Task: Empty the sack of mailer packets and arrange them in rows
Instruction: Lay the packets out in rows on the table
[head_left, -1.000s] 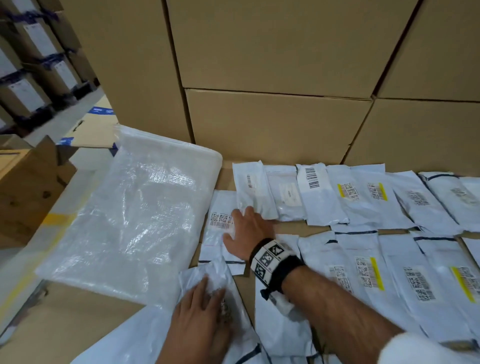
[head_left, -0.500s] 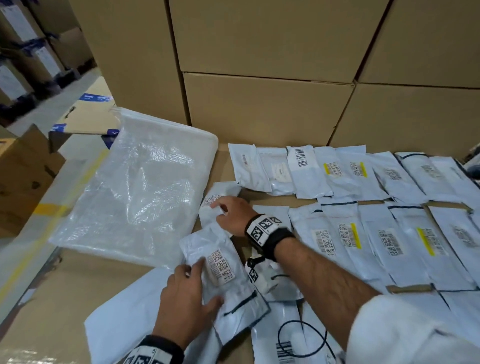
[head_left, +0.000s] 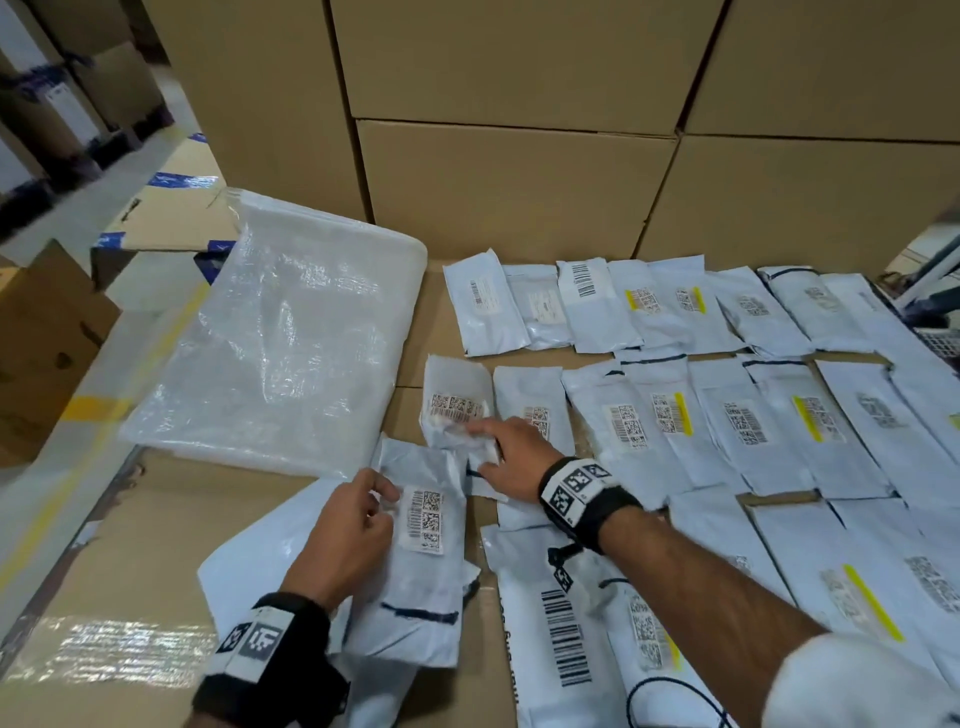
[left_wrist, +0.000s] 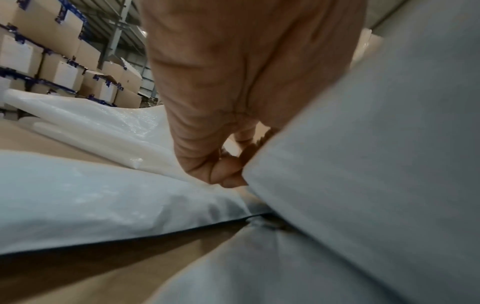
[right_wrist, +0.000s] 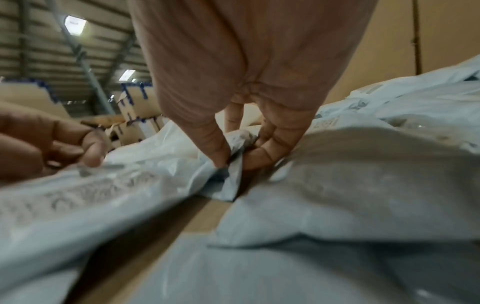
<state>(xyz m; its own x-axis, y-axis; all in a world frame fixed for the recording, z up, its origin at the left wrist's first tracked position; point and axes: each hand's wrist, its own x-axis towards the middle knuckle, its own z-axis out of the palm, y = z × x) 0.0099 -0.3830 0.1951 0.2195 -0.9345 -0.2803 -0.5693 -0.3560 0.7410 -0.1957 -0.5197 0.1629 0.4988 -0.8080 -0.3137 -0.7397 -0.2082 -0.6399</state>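
So the person is working over a cardboard surface (head_left: 130, 530) with a wall of big cardboard boxes (head_left: 509, 182) stacked behind it. The left hand (head_left: 343, 540) is curling its fingers round the left edge of a mailer packet (head_left: 421, 571), label side up, with the thumb pressing near the barcode sticker; the left wrist view shows the fingertips (left_wrist: 228, 174) tucking in against the packet's edge. That packet is lying partly over a bigger flat white mailer (head_left: 260, 566) at the near left.

The right hand (head_left: 511, 457) is reaching across and pinching the crumpled lower end of a second packet (head_left: 454, 410) sitting at the left end of the middle row. The right wrist view is showing it pretty clearly: thumb and fingers (right_wrist: 262, 152) closing on a bunched fold of the plastic.

The sack (head_left: 280, 358), clear and shiny, is lying flat on the left side of the surface, just beside the rows. The other packets are lying in rows to the right: a back row (head_left: 623, 306) up against the boxes, a middle row (head_left: 727, 421) in front of it, and more overlapping ones (head_left: 831, 561) nearest the person. Both wrists are wearing black bands with printed marker squares (head_left: 571, 486).
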